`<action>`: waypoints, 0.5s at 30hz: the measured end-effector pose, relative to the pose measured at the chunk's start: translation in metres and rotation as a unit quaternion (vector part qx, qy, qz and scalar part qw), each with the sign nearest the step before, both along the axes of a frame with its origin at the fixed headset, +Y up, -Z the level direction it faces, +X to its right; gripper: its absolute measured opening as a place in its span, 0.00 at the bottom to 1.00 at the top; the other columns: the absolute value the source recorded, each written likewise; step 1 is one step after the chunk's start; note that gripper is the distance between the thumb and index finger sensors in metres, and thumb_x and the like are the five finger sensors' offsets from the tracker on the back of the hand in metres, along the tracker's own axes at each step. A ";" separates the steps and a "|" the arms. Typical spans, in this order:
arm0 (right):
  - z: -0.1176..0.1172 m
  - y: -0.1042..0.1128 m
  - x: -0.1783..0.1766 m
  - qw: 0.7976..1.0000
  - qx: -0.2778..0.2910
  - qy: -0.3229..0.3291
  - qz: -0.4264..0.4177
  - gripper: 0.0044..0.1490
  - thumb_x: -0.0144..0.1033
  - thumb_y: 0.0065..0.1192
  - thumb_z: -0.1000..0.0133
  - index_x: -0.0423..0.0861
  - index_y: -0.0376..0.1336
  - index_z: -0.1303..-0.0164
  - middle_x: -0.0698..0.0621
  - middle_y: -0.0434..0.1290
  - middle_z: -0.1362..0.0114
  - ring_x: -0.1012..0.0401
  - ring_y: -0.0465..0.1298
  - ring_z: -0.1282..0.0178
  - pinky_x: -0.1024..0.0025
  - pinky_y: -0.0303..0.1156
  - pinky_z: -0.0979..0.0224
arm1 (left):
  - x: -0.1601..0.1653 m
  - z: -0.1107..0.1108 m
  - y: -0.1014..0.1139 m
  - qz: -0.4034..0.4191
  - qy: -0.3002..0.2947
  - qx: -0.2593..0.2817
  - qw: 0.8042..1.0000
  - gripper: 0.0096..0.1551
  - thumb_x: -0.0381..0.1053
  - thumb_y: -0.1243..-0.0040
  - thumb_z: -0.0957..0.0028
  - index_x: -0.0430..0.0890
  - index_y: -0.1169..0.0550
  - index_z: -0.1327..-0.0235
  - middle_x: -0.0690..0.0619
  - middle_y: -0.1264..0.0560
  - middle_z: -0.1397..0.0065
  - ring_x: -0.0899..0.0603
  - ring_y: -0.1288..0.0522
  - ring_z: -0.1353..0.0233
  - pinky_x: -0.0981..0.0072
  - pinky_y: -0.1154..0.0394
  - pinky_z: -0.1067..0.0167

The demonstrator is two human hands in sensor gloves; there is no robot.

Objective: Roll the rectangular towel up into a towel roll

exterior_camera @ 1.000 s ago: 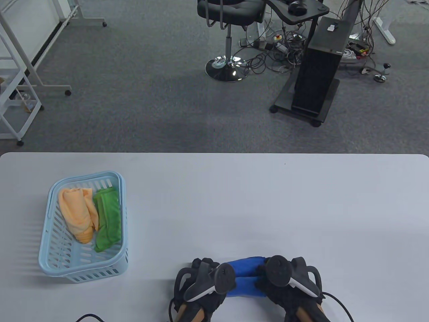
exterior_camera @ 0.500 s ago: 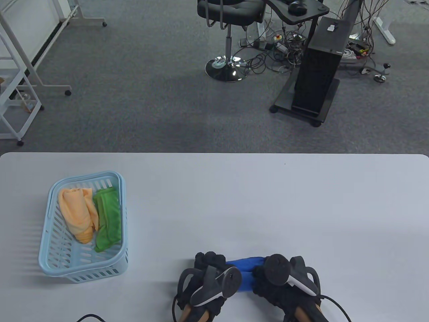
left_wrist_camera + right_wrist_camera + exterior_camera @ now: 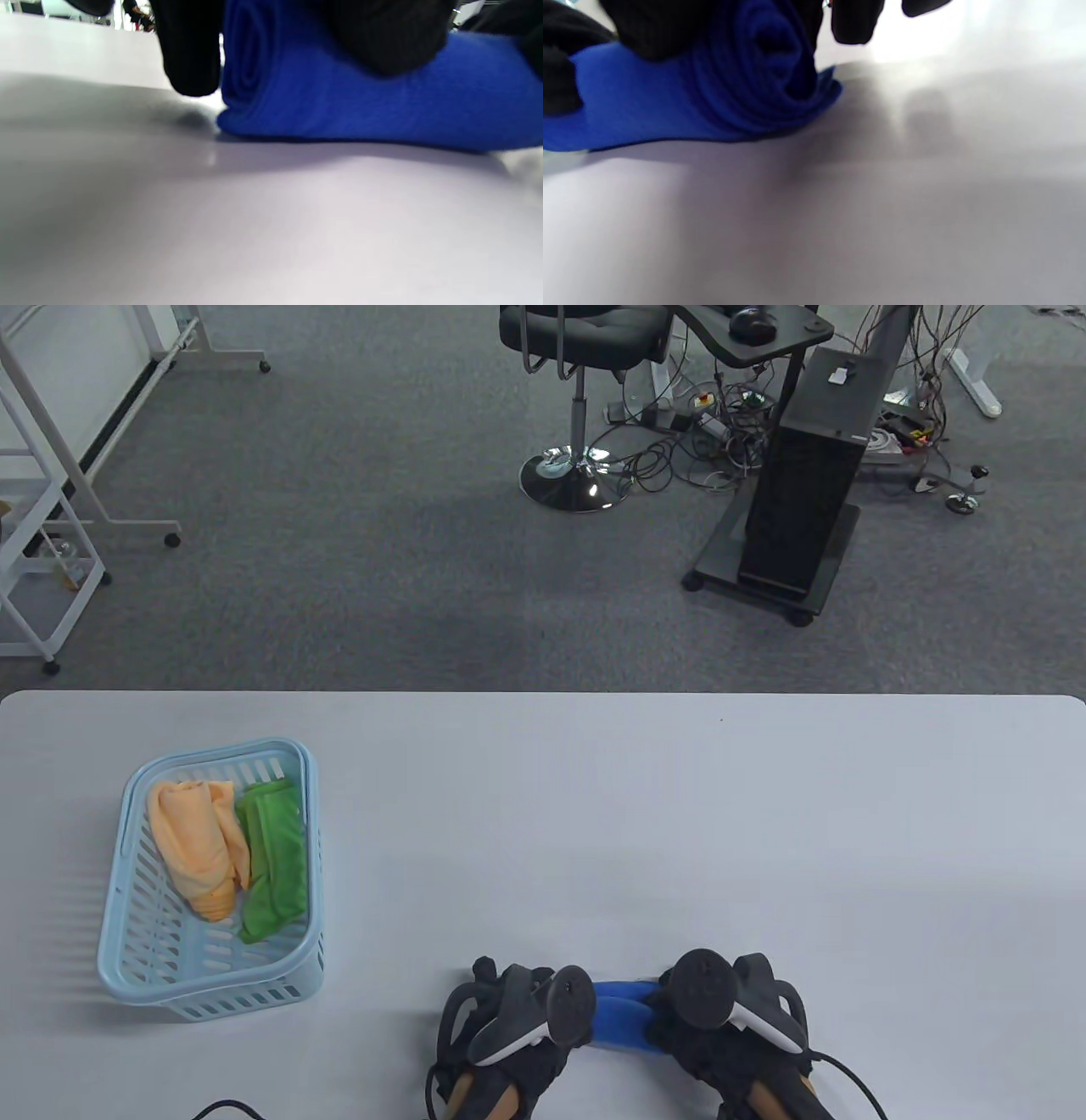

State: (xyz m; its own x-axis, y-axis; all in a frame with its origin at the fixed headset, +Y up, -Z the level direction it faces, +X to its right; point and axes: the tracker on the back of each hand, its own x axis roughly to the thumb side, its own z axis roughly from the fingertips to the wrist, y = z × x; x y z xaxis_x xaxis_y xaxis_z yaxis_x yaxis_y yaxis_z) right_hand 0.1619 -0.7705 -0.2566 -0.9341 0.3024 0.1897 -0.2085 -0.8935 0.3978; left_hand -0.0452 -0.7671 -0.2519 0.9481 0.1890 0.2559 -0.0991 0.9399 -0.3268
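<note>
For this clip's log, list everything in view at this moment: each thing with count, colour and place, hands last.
blue towel: 1, blue, rolled up, lying on the table near its front edge, between the two hands
basket: 1, light blue slatted plastic, on the left part of the table
orange towel: 1, pale orange, in the basket, left side
green towel: 1, green, in the basket, right side
table: 1, white
office chair: 1, black with chrome base, on the carpet beyond the table
black cart: 1, on wheels, right of the chair
left hand: 1, black glove, presses the roll's left end
right hand: 1, black glove, presses the roll's right end
</note>
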 end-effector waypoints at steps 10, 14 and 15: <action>0.001 0.009 -0.002 0.996 0.061 0.010 -0.070 0.39 0.43 0.63 0.60 0.55 0.59 0.34 0.48 0.56 0.25 0.47 0.57 0.21 0.38 0.51 0.23 | -0.006 -0.005 -0.004 -0.020 0.042 -0.011 0.999 0.36 0.65 0.52 0.57 0.50 0.13 0.49 0.44 0.22 0.36 0.33 0.32 0.26 0.21 0.48 0.31; 0.003 0.001 -0.006 0.999 0.034 0.034 -0.020 0.45 0.51 0.66 0.64 0.55 0.59 0.33 0.49 0.56 0.24 0.46 0.57 0.21 0.37 0.51 0.23 | -0.009 -0.005 -0.004 -0.026 0.067 0.031 0.997 0.36 0.66 0.51 0.58 0.53 0.20 0.40 0.44 0.23 0.36 0.33 0.31 0.27 0.23 0.47 0.31; 0.003 -0.001 -0.006 0.999 0.034 0.036 -0.004 0.46 0.51 0.66 0.63 0.57 0.57 0.31 0.49 0.55 0.23 0.46 0.57 0.21 0.38 0.51 0.23 | -0.010 -0.005 -0.002 -0.020 0.073 0.046 0.996 0.38 0.67 0.49 0.58 0.52 0.24 0.36 0.45 0.24 0.35 0.34 0.31 0.28 0.22 0.47 0.32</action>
